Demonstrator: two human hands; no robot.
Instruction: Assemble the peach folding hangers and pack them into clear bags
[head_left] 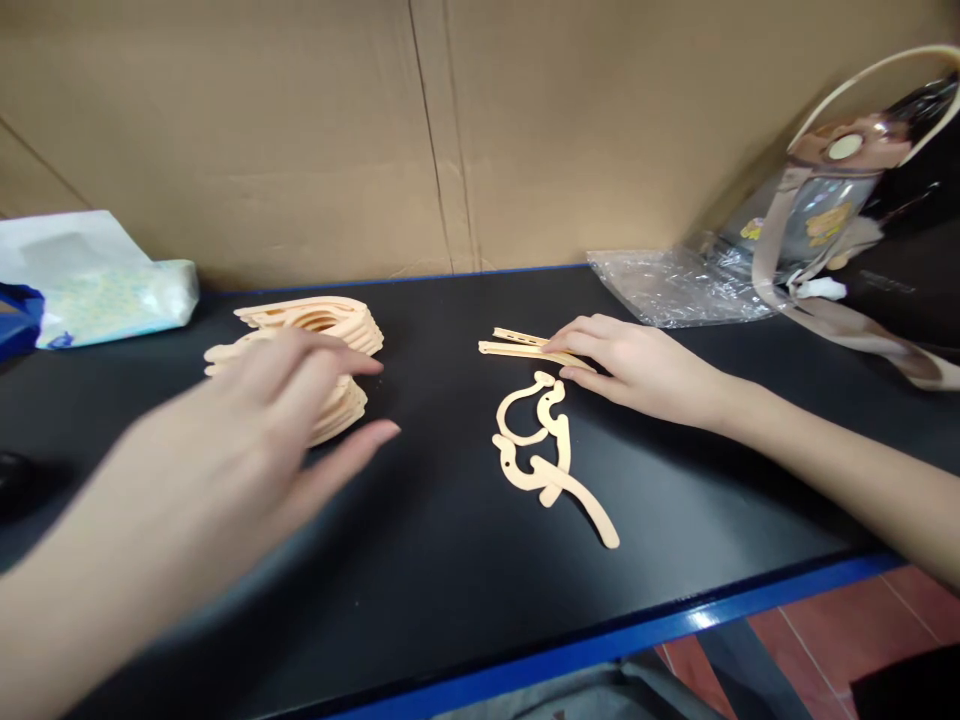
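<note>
My left hand (pixel 255 450) is spread above the left side of the table, thumb and fingers apart, with nothing between them. Behind and partly under it lies a stack of flat, curved beige pieces (pixel 360 325), which look like folding hanger parts; the hand hides some of them. My right hand (pixel 626 360) pinches the near ends of slim beige hanger arms (pixel 517 349) lying almost parallel on the table. Just in front of that hand, loose beige hook and arm pieces (pixel 556 450) lie flat, some overlapping.
A clear plastic bag (pixel 667 285) lies at the back right, beside a transparent bottle (pixel 825 205) with a strap. At the back left is a tissue pack (pixel 112 290). Cardboard (pixel 300 140) stands behind the black table (pixel 420 600), whose edge is blue.
</note>
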